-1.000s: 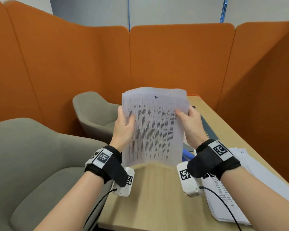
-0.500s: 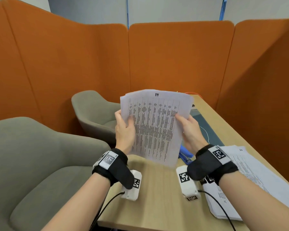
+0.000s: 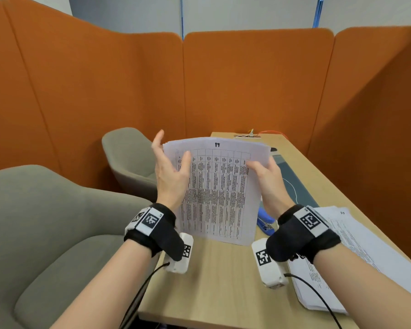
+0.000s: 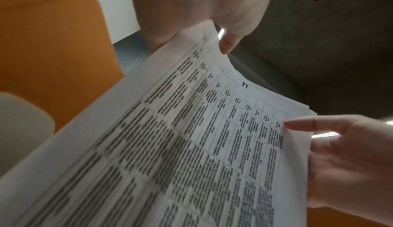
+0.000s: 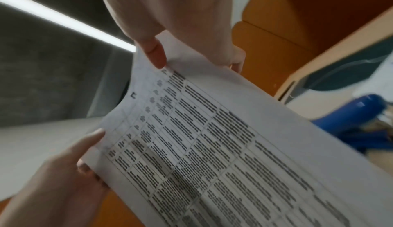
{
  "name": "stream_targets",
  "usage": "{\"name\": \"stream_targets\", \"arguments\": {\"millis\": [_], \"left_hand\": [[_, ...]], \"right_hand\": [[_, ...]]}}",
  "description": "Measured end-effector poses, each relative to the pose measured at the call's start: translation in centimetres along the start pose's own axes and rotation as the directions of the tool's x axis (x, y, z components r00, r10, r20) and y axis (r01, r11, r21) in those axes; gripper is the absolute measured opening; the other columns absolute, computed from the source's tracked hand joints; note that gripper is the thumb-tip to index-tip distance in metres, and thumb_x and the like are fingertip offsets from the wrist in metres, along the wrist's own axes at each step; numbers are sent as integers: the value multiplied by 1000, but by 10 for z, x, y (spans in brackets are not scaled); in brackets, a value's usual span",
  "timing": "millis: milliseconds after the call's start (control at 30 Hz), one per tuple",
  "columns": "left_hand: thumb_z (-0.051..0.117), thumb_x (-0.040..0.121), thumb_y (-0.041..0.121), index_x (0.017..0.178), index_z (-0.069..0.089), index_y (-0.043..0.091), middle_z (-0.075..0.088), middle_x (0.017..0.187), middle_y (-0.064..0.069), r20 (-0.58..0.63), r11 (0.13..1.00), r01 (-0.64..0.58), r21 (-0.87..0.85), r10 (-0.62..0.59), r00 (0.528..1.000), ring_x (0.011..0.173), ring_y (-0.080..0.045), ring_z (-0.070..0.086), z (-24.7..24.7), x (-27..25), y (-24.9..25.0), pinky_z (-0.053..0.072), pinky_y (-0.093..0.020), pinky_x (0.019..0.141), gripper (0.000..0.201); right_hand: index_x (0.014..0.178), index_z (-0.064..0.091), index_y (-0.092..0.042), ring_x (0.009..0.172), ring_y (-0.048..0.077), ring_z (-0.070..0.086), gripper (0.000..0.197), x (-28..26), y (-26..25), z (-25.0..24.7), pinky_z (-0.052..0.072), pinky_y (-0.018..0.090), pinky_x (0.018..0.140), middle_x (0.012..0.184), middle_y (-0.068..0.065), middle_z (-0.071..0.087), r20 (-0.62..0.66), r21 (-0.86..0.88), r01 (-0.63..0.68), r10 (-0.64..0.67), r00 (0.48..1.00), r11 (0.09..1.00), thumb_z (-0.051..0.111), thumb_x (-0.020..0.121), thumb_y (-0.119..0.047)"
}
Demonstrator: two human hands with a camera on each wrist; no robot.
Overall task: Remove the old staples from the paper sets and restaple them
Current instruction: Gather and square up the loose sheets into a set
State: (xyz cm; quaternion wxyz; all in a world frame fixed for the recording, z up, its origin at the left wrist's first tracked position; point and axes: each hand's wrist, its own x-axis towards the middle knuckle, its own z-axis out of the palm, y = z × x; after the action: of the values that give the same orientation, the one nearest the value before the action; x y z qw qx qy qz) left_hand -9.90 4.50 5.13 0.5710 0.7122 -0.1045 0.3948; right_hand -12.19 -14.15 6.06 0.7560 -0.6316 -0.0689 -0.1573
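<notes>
Paper set (image 3: 220,191) upright over table (image 3: 223,281): right hand (image 3: 267,180) pinches its edge; left hand (image 3: 170,172) fingers straight, steadying. Thin, floppy sheets; probably best gripped near corners.

Printed paper set (image 3: 220,191) upright above table, held.

A light wooden counter (image 3: 223,293) carries a spread pile of printed papers (image 3: 356,252) along its right edge, a blue stapler (image 3: 265,220) just beside that pile, a dark mat (image 3: 294,186) with a thin white cable farther back, and an orange cable (image 3: 273,132) at its far end.
</notes>
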Motion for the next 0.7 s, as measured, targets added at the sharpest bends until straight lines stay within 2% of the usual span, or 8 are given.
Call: {"name": "stream_targets", "arguments": {"millis": [67, 133, 200, 267, 400, 533, 633, 700], "left_hand": [[54, 95, 19, 150, 8, 36, 45, 127, -1, 25, 981, -157, 112, 155, 988, 111, 0, 46, -1, 7, 1, 40, -12, 93, 74], [49, 97, 19, 149, 11, 40, 41, 105, 1, 96, 931, -289, 224, 274, 957, 82, 5, 43, -2, 13, -4, 40, -8, 77, 68], [49, 98, 15, 146, 32, 34, 37, 98, 2, 127, 903, -347, 253, 324, 937, 78, 2, 41, -4, 17, -12, 42, -14, 78, 53], [51, 96, 7, 134, 55, 22, 40, 97, -1, 102, 900, -376, 222, 362, 927, 85, -4, 45, -6, 17, -17, 44, -18, 85, 40], [54, 94, 3, 117, 67, 13, 49, 95, -2, 21, 913, -363, 186, 366, 930, 86, 8, 49, -6, 16, -21, 38, -4, 83, 28], [54, 95, 5, 106, 70, 8, 60, 92, -2, -18, 933, -322, 160, 328, 944, 85, 6, 54, -4, 17, -19, 41, -6, 79, 20], [52, 95, 4, 109, 69, 9, 68, 98, -2, -11, 943, -309, 122, 312, 950, 87, 2, 59, -2, 17, -11, 46, -12, 83, 22], [50, 92, -2, 116, 67, 10, 66, 98, 2, 1, 931, -331, 153, 335, 942, 85, 1, 58, -3, 19, -3, 43, -7, 83, 32]], "right_hand": [[134, 38, -16, 105, 10, 60, 41, 3, -1, 0, 52, 21, 81, 117, -4, 56, -54, -116, 125, -132, 990, 985, 47, 95, -7], [143, 29, -27, 131, 9, 40, 55, 4, -2, -1, 33, 22, 107, 141, -7, 39, -32, -309, 331, -358, 933, 892, 45, 95, -5], [147, 26, -34, 111, 4, 48, 62, 6, -1, -2, 32, 3, 95, 130, -5, 43, 57, -476, 467, -504, 862, 745, 42, 96, -3], [145, 36, -33, 78, 3, 45, 55, 10, 3, -2, 37, 2, 73, 102, 0, 45, 124, -594, 515, -562, 818, 618, 41, 98, -4], [131, 58, -20, 80, 5, 48, 38, 17, 11, -4, 35, 3, 73, 95, 7, 51, 81, -618, 507, -592, 802, 601, 43, 99, -6], [114, 64, -15, 92, 16, 54, 31, 18, 11, -3, 35, 4, 78, 100, 11, 59, 44, -593, 493, -586, 809, 637, 40, 98, -3], [106, 65, -13, 91, 14, 53, 30, 19, 8, -1, 36, 6, 77, 99, 10, 59, 32, -597, 487, -587, 809, 638, 39, 97, -1], [103, 64, -11, 87, 11, 51, 28, 18, 3, 1, 35, 5, 74, 97, 10, 59, 18, -611, 491, -609, 793, 621, 39, 96, 0]]}}
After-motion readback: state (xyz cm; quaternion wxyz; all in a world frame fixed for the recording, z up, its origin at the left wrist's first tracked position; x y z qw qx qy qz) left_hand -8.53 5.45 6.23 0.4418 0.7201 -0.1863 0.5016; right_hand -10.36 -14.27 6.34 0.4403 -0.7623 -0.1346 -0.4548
